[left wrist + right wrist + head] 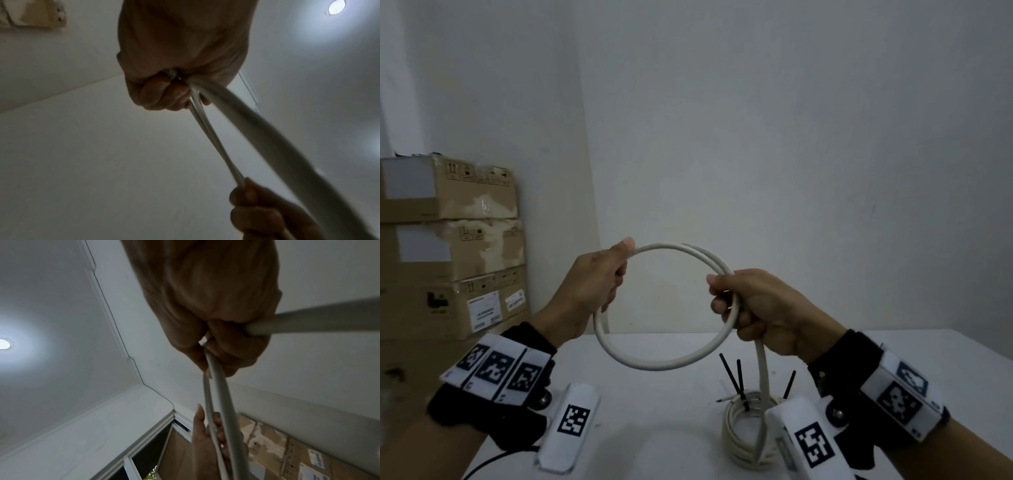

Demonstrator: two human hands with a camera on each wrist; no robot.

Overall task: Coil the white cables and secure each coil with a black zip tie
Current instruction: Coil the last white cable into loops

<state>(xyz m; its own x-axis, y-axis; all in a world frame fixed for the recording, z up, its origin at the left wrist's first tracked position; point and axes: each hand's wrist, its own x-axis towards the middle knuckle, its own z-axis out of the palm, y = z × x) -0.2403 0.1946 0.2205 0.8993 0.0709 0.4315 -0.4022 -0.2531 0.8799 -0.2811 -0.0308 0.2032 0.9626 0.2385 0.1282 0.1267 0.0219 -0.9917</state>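
White cable [671, 361] forms a round loop held up in the air above a white table [928, 349], seen from the head camera. The left hand [589, 287] grips the loop's left side, fingers curled around it and thumb pressed along the top. The right hand [760, 308] grips the loop's right side, fingers wrapped around the strands where they cross. From this fist a loose length of the cable hangs straight down to the table. Below it, a finished coil [743, 431] of white cable lies on the table, with black zip ties [738, 380] sticking up from it. Both wrists wear black bands with white marker blocks. Three stacked cardboard boxes [448, 246] stand against the wall on the left.

Left wrist view: looking up from below, the left hand [176, 65] is a closed fist around the cable [257, 129]. Two thin strands and one thicker-looking, blurred strand run from it towards the right hand [265, 214] at the lower right, which is also clenched on the cable. A round ceiling light [337, 7] glows at the top right.

Right wrist view: the right hand [211, 308] is clenched around the cable [218, 386]. One length exits to the right edge; two more run down to the left hand [205, 439], whose fingers curl around them. Cardboard boxes [287, 456] fill the lower right, and a ceiling light [4, 344] shines at the left edge.
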